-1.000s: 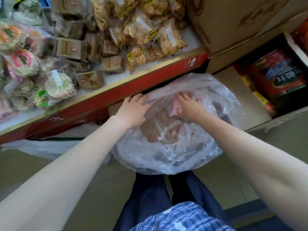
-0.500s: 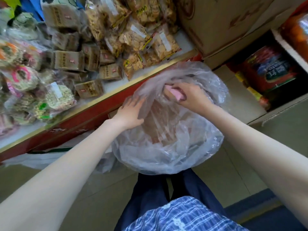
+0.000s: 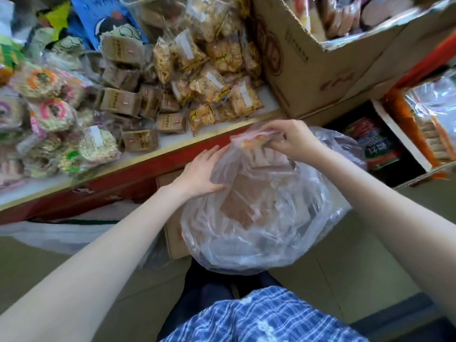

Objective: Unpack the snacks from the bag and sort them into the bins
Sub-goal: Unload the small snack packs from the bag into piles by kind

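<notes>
Shop shelving fills the upper half of the frame, a red-edged shelf (image 3: pixel 138 169) running from lower left to centre. Just below its right end, at centre frame, sits the clear plastic bag (image 3: pixel 266 218), bulging and, by the look of it, still well stocked with brownish packets. At the bag's mouth the right hand (image 3: pixel 293 141) pinches a pink-topped snack packet (image 3: pixel 256 139) with curled fingers, the packet partly out of the plastic. The left hand (image 3: pixel 199 174) rests on the bag's left side, fingers straight, thumb pressed to the film, steadying it. Outward on the shelf lie sorted heaps: brown packets (image 3: pixel 121 101), yellow-banded cracker packs (image 3: pixel 209 82) and round puffed cakes (image 3: pixel 51 114). A cardboard box (image 3: pixel 320 65) stands at upper right. Judging from this, the sorting has begun but most of the bag is left, and the held packet has yet to reach its pile.
</notes>
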